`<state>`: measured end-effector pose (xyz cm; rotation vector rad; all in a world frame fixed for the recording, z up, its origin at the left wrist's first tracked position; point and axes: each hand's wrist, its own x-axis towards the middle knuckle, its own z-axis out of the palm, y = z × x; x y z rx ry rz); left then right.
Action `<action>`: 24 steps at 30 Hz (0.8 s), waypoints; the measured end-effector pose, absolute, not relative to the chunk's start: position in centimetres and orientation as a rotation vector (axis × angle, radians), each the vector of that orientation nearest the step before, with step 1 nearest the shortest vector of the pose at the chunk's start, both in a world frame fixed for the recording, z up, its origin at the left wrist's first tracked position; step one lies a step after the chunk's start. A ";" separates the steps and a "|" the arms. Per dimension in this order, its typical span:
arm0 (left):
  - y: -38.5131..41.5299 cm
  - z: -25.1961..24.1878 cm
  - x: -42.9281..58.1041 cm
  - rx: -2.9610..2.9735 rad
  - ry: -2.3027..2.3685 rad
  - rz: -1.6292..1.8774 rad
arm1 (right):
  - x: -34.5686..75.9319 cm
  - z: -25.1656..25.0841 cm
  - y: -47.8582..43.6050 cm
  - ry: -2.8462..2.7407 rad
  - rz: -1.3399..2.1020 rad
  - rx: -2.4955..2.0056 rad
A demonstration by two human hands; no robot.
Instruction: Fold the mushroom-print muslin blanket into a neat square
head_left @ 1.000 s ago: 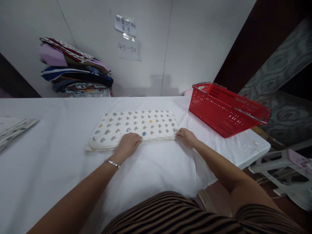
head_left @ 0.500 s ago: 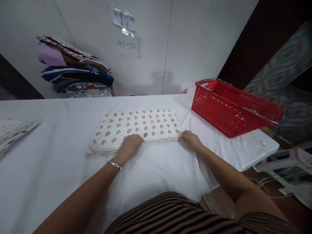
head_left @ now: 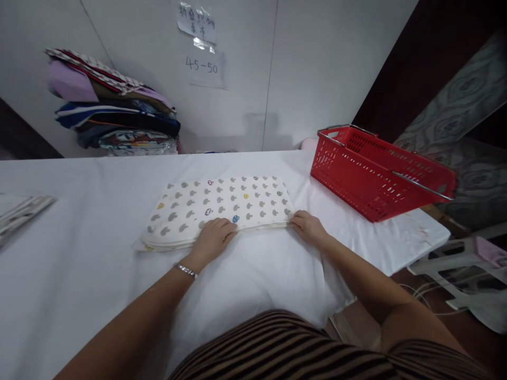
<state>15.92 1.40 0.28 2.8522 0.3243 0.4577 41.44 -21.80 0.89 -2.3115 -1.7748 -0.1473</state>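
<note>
Two bare hands are in play, and one folded cloth sits between them, flat on the worktop (head_left: 95, 216) straight ahead of the person. The folded cloth (head_left: 225, 198) is white with rows of grey mushroom shapes and a handful of coloured ones. The left hand (head_left: 216, 236) lies over its front edge, fingers close together; the right hand (head_left: 309, 228) is at the front right corner, fingers curled against it. Whether either one pinches the layers cannot be told, as the undersides are out of sight. One silver bracelet (head_left: 186, 271) circles the left wrist.

Over to the right stands one red basket (head_left: 344, 182), its metal handles down along the rim. Away to the left lies one more folded piece (head_left: 24, 211), and at the back left rises one stack of folded fabrics (head_left: 114, 105).

A white, creased cover drapes the worktop, with a pale wall (head_left: 325, 58) behind. Two paper sheets hang there, the lower one (head_left: 206, 68) reading 45-50, the upper one (head_left: 197, 22) handwritten. One white stool (head_left: 463, 303) stands low at the right, cut off by the frame. The left-hand piece is cut off too, the basket's inside barely shows, and the stack's layers overlap too much to count.
</note>
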 end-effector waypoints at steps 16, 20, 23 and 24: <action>-2.6 0.7 23.4 2.903 0.188 0.299 | 40.9 1.6 -20.3 -1.879 -0.119 -2.327; -2.7 0.8 24.1 2.871 0.220 0.290 | 40.9 1.6 -20.1 -1.864 -0.069 -2.295; -2.7 0.8 24.4 2.863 0.214 0.283 | 41.1 1.5 -20.0 -1.863 -0.040 -2.271; -2.7 0.8 24.5 2.869 0.211 0.277 | 41.1 1.5 -20.0 -1.864 -0.033 -2.266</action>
